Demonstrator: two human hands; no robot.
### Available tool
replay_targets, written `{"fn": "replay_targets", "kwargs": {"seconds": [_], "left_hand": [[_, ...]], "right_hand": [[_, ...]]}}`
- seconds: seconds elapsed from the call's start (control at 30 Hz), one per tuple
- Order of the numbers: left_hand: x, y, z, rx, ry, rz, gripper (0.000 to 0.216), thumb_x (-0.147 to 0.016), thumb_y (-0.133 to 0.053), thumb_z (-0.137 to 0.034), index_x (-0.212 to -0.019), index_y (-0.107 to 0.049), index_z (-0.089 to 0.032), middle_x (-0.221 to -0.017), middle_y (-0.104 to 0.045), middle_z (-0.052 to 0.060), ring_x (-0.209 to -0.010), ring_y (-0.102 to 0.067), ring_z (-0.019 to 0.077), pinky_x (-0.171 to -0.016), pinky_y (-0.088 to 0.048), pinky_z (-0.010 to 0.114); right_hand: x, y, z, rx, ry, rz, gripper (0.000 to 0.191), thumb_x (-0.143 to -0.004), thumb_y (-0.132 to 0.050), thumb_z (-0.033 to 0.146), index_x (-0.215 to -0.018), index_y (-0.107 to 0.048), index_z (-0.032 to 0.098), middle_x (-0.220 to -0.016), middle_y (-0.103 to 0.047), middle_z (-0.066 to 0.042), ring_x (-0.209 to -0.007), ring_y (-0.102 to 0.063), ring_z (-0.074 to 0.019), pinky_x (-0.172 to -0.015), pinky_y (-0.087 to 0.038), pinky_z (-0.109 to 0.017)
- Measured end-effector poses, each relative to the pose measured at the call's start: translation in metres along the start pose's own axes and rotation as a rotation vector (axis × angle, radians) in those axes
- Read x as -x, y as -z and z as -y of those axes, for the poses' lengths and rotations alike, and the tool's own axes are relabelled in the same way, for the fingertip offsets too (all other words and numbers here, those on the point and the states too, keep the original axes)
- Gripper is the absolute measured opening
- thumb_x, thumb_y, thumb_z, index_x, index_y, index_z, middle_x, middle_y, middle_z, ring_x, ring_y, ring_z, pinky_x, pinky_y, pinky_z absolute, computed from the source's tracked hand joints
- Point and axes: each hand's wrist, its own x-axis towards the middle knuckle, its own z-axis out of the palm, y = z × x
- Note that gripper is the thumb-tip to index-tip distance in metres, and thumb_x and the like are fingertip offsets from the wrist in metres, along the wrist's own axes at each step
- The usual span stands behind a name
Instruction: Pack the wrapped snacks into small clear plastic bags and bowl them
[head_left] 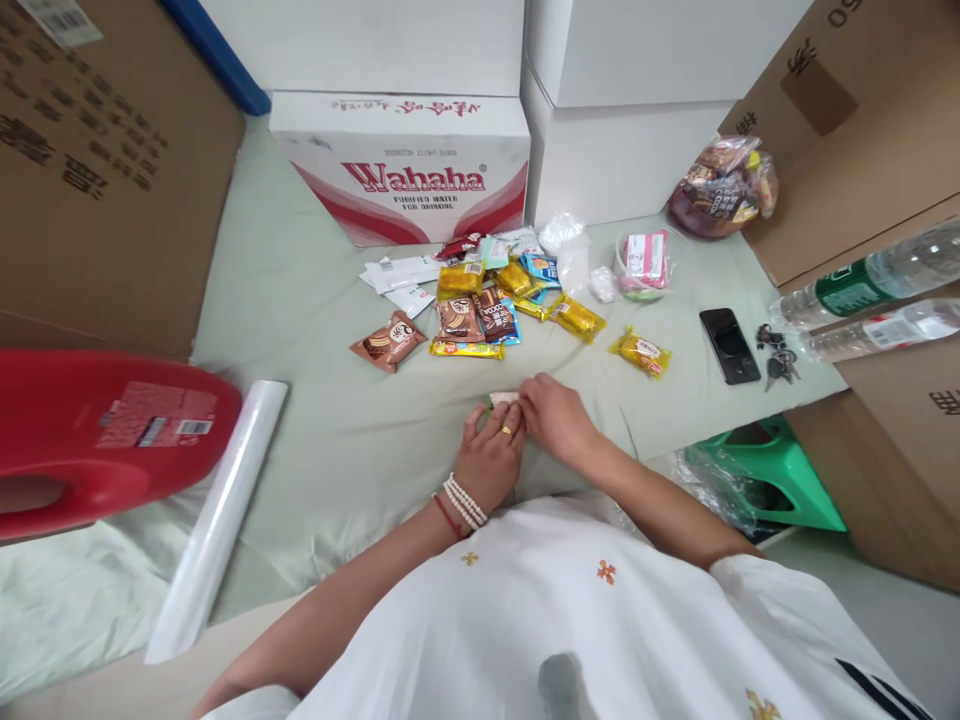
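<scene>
My left hand (491,455) and my right hand (553,418) meet over the pale green cloth (322,420), both pinched on a small light packet (501,399) with a green edge, mostly hidden by the fingers. The left wrist wears bead and red bracelets, and a ring shows on one finger. Just beyond the hands lies a scatter of snack packets (480,310): brown cocoa ones, yellow ones and a blue one. A single yellow packet (641,352) lies to the right of the hands.
A Wahaha carton (405,165) and white boxes stand behind. A red container (97,430) and a clear film roll (217,520) lie left. Black phone (729,345), keys (778,352), two water bottles (870,280), a snack bag (721,185) and a green stool (772,465) are right.
</scene>
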Motion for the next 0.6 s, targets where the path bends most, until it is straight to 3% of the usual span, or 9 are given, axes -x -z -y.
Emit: {"fn": "replay_targets", "kwargs": {"seconds": [0.1,0.2,0.27,0.33,0.47,0.6], "left_hand": [[0.003,0.001,0.016,0.192,0.043,-0.015,0.051,-0.077,-0.055,-0.007,-0.125,-0.072,-0.014,-0.135,-0.070,0.017,-0.132,-0.060,0.0346,-0.112,-0.043,0.055],[0.004,0.002,0.034,0.529,0.123,-0.072,0.061,-0.067,-0.052,-0.006,-0.123,-0.073,-0.019,-0.133,-0.073,0.011,-0.126,-0.065,0.0291,-0.110,-0.049,0.050],[0.004,0.002,0.041,0.733,0.216,-0.114,0.058,-0.065,-0.050,-0.006,-0.115,-0.075,-0.022,-0.128,-0.075,0.007,-0.122,-0.067,0.0256,-0.112,-0.049,0.047],[0.002,0.002,0.042,0.911,0.329,-0.140,0.051,-0.066,-0.050,-0.008,-0.109,-0.075,-0.022,-0.124,-0.077,0.007,-0.120,-0.068,0.0254,-0.111,-0.049,0.046],[0.001,0.011,0.041,1.213,0.569,-0.219,0.052,-0.068,-0.055,-0.013,-0.119,-0.064,-0.019,-0.116,-0.078,0.010,-0.112,-0.072,0.0251,-0.098,-0.054,0.041],[0.012,0.029,0.052,1.224,0.722,-0.352,0.045,-0.069,-0.063,-0.018,-0.114,-0.062,-0.019,-0.112,-0.078,0.009,-0.098,-0.073,0.0217,-0.086,-0.053,0.034]], "right_hand": [[0.002,-0.015,0.010,0.114,0.130,0.098,0.027,-0.100,-0.047,0.016,-0.119,-0.067,0.014,-0.114,-0.066,-0.013,-0.096,-0.061,-0.0231,-0.082,-0.045,-0.032],[0.018,-0.024,0.003,0.195,0.298,0.042,0.052,-0.100,-0.056,0.029,-0.147,-0.051,0.008,-0.137,-0.060,-0.020,-0.119,-0.054,-0.0315,-0.097,-0.044,-0.042],[0.026,-0.027,-0.003,0.260,0.327,0.015,0.067,-0.099,-0.060,0.037,-0.156,-0.041,0.007,-0.148,-0.054,-0.022,-0.124,-0.051,-0.0353,-0.099,-0.043,-0.048],[0.028,-0.030,-0.007,0.304,0.314,0.007,0.062,-0.102,-0.054,0.032,-0.159,-0.039,0.010,-0.152,-0.053,-0.021,-0.121,-0.053,-0.0337,-0.097,-0.043,-0.048],[0.021,-0.037,-0.015,0.327,0.357,-0.030,0.046,-0.107,-0.040,0.017,-0.152,-0.051,0.017,-0.153,-0.056,-0.015,-0.118,-0.058,-0.0278,-0.095,-0.043,-0.044],[0.013,-0.039,-0.030,0.233,0.352,-0.124,0.039,-0.108,-0.041,0.022,-0.142,-0.061,0.020,-0.146,-0.062,-0.014,-0.117,-0.061,-0.0263,-0.094,-0.045,-0.041]]}}
